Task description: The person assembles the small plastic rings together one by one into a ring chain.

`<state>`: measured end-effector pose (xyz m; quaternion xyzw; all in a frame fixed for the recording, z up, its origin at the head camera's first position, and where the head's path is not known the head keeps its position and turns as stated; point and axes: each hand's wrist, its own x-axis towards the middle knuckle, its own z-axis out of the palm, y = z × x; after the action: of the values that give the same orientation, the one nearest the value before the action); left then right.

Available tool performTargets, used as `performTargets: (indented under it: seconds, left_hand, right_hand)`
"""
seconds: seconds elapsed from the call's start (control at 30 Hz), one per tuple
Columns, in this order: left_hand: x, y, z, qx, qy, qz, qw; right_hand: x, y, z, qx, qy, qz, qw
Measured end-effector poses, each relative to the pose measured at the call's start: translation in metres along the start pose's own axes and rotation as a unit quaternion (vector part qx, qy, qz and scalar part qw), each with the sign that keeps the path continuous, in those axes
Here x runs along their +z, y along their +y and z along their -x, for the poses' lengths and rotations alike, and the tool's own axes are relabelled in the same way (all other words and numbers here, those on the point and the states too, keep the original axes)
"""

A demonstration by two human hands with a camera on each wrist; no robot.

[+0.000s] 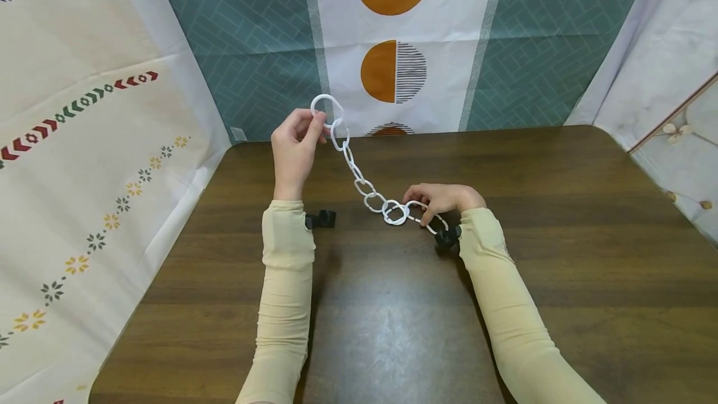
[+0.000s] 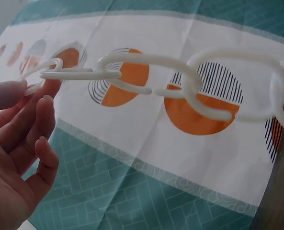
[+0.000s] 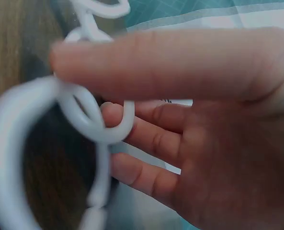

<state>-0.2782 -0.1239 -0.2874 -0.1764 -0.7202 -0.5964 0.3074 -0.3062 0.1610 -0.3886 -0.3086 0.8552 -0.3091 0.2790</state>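
A white plastic chain (image 1: 396, 222) slants down from left to right between the two hands. At its upper end, my left hand (image 1: 293, 148) pinches the last link between thumb and forefinger, raised above the far table edge. Small gaps show in the side of some links (image 2: 146, 58) in the left wrist view. Lower down, my right hand (image 1: 449, 197) holds the other end close over the tabletop, thumb across the links. A large blurred link (image 3: 5, 143) hangs nearest the right wrist camera. Several links bunch together just left of the right hand.
The brown wooden table (image 1: 381, 310) has rounded far corners. Behind it hangs a teal and white cloth (image 1: 252, 36) with orange half circles. A patterned cream cloth (image 1: 84, 204) runs along the left, and a pale marbled one (image 1: 662, 48) along the right.
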Motion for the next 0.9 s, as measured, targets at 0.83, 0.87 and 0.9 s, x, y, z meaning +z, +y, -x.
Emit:
performTargets:
  seconds: [0.83, 0.87, 0.9]
  left_hand:
    - [-0.022, -0.005, -0.003, -0.081, 0.039, -0.014, 0.9958]
    - [-0.023, -0.004, -0.003, -0.089, 0.039, -0.017, 0.9951]
    - [-0.024, -0.002, -0.002, -0.097, 0.038, -0.019, 0.9944]
  right_hand:
    - [-0.011, 0.02, 0.022, 0.035, 0.08, -0.013, 0.996]
    - [-0.012, 0.022, 0.024, 0.038, 0.087, -0.013, 0.995]
    - [-0.012, 0.024, 0.026, 0.04, 0.093, -0.011, 0.995]
